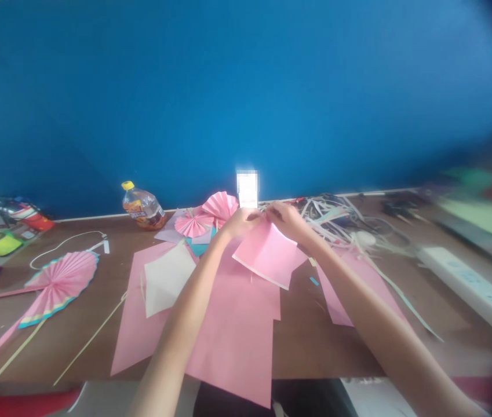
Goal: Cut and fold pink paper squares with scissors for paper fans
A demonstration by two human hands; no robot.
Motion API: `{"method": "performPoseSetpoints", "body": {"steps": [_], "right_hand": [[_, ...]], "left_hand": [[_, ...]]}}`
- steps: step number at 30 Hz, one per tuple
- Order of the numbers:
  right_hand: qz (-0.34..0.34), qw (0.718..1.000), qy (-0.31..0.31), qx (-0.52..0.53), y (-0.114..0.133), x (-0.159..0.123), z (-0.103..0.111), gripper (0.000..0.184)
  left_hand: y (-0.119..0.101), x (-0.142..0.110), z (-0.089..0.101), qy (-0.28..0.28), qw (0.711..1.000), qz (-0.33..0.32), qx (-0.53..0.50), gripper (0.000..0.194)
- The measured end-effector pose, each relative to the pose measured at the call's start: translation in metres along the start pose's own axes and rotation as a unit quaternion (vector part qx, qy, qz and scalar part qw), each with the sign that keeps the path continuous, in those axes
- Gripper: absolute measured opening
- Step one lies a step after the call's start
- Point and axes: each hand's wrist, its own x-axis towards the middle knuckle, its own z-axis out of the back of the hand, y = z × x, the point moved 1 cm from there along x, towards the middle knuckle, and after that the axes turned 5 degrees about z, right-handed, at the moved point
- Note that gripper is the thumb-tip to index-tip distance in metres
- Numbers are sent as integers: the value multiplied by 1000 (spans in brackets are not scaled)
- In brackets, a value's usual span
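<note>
Both hands are raised close together over the middle of the table, at the upper edge of a pink sheet of paper (pixel 267 252) with a pale border. My left hand (pixel 246 220) pinches its top left part. At the top right, the fingers of my right hand (pixel 287 219) are closed on the same edge. The sheet hangs tilted toward me, above larger pink sheets (pixel 241 341) lying flat. Fingertip detail is blurred. Just behind the hands stands a bright white rectangle (pixel 248 188), its surface washed out.
Pleated pink paper fans (pixel 219 207) lie behind my left hand, near a drink bottle (pixel 144 207). A larger pink fan (pixel 61 281) rests at left. White paper (pixel 167 279) lies beside my left forearm. Tangled strips (pixel 336 214) and a power strip (pixel 472 284) are at right.
</note>
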Motion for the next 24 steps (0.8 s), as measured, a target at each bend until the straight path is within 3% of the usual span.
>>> {"method": "performPoseSetpoints", "body": {"steps": [5,15,24], "right_hand": [[-30,999,-23,1,-4,0,2,11],[-167,980,-103,17,-18,-3,25,9],[-328,890,-295,115,-54,-12,71,6]], "left_hand": [[4,0,3,-32,999,10,4,30],[21,-7,25,-100,992,67,-33,24],[40,-15,47,-144,986,69,-40,27]]}}
